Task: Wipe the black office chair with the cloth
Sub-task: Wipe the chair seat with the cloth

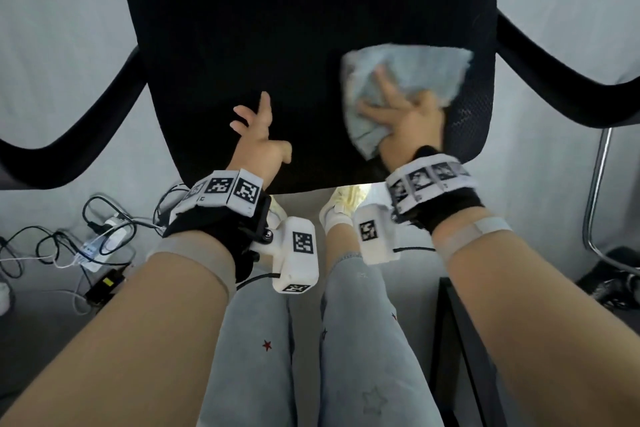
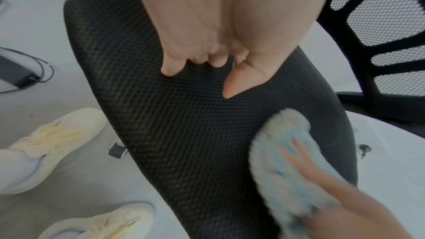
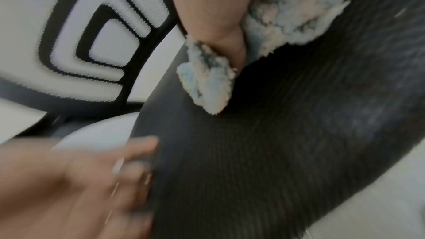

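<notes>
Wiping looks midway: the right hand [image 1: 405, 121] presses the cloth [image 1: 412, 80] with spread fingers on the chair [image 1: 277, 28] seat's right side, while the left hand [image 1: 259, 139] rests loosely spread and empty on the unwiped left.

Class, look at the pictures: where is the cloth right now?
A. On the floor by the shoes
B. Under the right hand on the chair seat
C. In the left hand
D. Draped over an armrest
B: the right hand presses the cloth flat on the seat; the left hand holds nothing.
</notes>
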Available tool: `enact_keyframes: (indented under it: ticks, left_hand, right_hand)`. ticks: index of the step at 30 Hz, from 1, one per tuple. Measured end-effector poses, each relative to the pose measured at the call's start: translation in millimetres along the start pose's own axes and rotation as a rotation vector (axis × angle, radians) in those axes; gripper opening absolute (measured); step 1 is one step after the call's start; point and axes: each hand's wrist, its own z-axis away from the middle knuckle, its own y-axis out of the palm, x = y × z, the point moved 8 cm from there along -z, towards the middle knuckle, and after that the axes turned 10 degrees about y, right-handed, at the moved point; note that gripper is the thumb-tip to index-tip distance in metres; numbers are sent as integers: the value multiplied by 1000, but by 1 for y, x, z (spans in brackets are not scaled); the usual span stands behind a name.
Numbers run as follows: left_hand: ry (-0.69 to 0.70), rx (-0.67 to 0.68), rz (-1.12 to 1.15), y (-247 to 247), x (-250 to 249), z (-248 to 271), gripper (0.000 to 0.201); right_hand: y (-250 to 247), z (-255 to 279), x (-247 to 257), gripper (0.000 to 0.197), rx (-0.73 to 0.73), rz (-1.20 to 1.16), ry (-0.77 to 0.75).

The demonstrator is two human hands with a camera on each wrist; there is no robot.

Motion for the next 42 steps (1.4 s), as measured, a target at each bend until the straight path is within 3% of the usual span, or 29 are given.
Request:
enact_keyframes:
  ticks: [2,5,6,8,10,12,14,17,19,21,23,26,28,31,33,35,38,40,42]
  left_hand:
    - [-4,-3,-61,6,-3,0,86]
    - [-15,-7,-139,8,-5,-2,85]
    - [-19,13,-141,9,-5,-2,85]
    - [-26,39,-144,9,-5,-1,86]
    - [-41,48,-165,9,-5,-1,86]
    - [-58,62,-189,12,-6,-3,85]
    - [-67,68,-202,14,-7,-4,85]
    - [-55,53,-198,12,-8,-5,85]
    - [-51,42,-192,11,-8,-5,85]
    - [-54,33,-189,11,-7,-5,84]
    - [-62,26,-183,13,-8,-5,84]
    - [-74,17,-182,13,-9,-7,82]
    - [-78,14,-184,11,-9,-7,81]
    - [-76,7,-188,8,-9,-7,79]
    - [-78,-1,-200,6,-11,-6,78]
    - [-89,-4,-210,6,-12,-6,77]
    - [-103,2,-225,6,-12,-7,77]
    - [-105,5,-236,5,-12,-8,76]
    - [-106,10,-234,4,-12,-8,75]
  right_hand:
    - [25,14,48,57,172,136,-269]
    - [42,23,56,53,194,175,-493]
    - [33,19,43,47,169,37,-433]
    - [4,6,-10,40,9,-339,-104]
    - [-18,6,-60,54,-156,-257,204]
    - [-22,3,-78,68,-206,-203,331]
    - [-15,-1,-51,65,-161,-184,247]
    - [10,6,15,56,26,-3,-90]
    - [15,9,20,56,72,66,-203]
    - [1,3,-12,54,-2,47,-118]
    - [-18,3,-58,48,-155,-38,97]
    - [-18,9,-86,46,-173,-164,315]
    - [-8,9,-62,42,-147,-200,237]
    - [12,10,-15,45,-3,-108,-13]
    - [9,11,-12,48,-23,-83,-105]
    - [-3,8,-42,49,-112,-94,32]
    - [-18,15,-99,56,-220,-261,412]
    - [-16,19,-102,64,-220,-337,521]
    - [-7,16,-87,71,-163,-372,530]
